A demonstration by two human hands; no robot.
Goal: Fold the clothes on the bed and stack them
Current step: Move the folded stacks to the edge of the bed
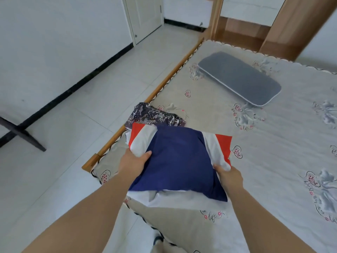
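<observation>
Grey flat cushion point(239, 78) on bedsheet at 1 o'clock, lying flat. Wooden wardrobe point(284, 24) at 1 o'clock past the bed's far end. White door point(145, 15) at 12 o'clock. White tile floor point(73, 110) at 9 o'clock, black table leg point(21, 135) on it. Black skirting point(76, 83) along white wall.

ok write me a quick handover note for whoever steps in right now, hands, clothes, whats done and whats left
Left hand: holds the left edge of the folded navy, white and red garment, thumb on top.
Right hand: pinches its right edge near the white stripe.
The garment sits by the near left corner of the bed, over a white piece that shows at its near edge. A dark patterned garment lies crumpled just behind it. A grey pillow is farther up the bed.
Done: the navy garment looks folded.
Left: set it down squarely, fold the patterned one, stack it.
</observation>
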